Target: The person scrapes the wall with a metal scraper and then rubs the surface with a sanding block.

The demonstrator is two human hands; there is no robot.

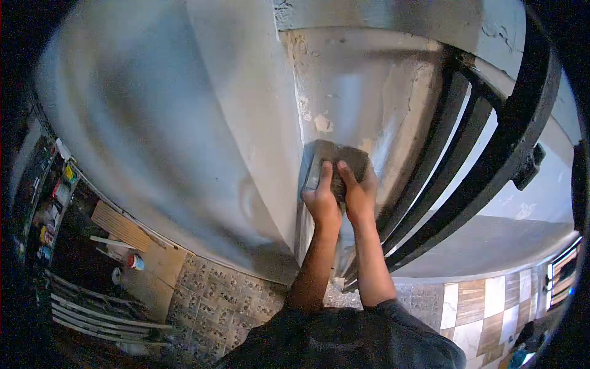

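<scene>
Between the left hand [322, 200] and right hand [361, 190] sits a grey block [351, 154], both hands clasped around its sides, thumbs on the near face. Even pressure from both palms should keep it level, with the right knuckles clear of the black metal bars [485, 166] beside them. The fingers behind the block are hidden, so its contact with the flaking plaster wall [356, 104] beyond the hands is uncertain. Far left of the left hand, shelf clutter [46, 227] blurs into darkness.

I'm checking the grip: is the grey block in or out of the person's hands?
In: the left hand and right hand clasp the grey block, thumbs on its near face.
</scene>
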